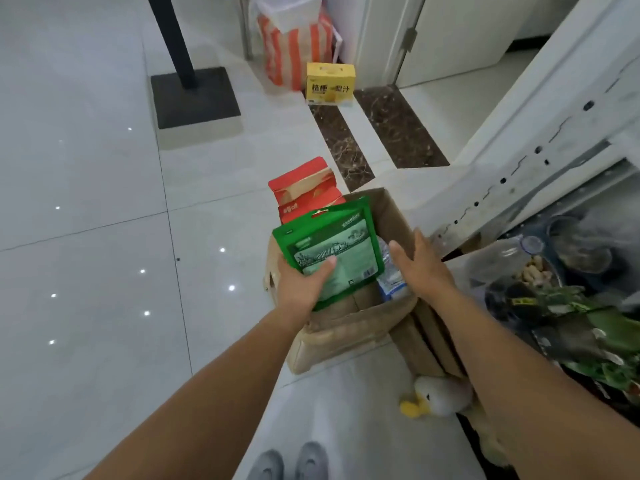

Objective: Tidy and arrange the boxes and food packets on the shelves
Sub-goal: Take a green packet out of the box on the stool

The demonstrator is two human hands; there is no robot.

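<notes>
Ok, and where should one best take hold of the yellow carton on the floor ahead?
Probably by the carry handle on its top, coming straight from above: the yellow carton stands upright on the floor, top free, with the striped bag close beside it.

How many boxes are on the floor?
3: a yellow box beside the striped bag, and a red box right behind the open brown box. More may be hidden from view.
</notes>
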